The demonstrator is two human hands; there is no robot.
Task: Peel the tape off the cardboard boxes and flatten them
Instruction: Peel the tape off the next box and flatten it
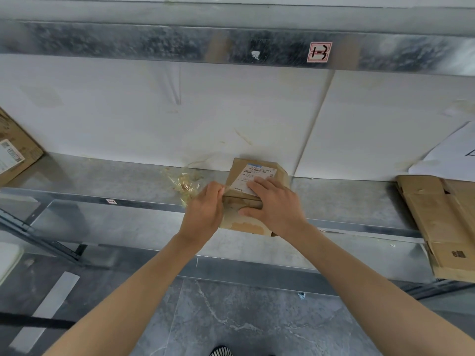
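The one small box (257,173) sits at the front edge of the metal shelf (102,176). It looks light and easily crushed, so it is best steadied from above: the right grip (272,204) presses flat on its label, fingers straight, while the left grip (205,209) pinches the tape (224,188) at its upper left edge. I count one more box (15,150) far left, one flattened stack (442,222) on the right, and one wad of peeled tape (183,185).

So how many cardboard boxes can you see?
3. A small labelled box in the middle, a big box cut off at the left edge, and a flattened box on the right, which may hide more beneath.
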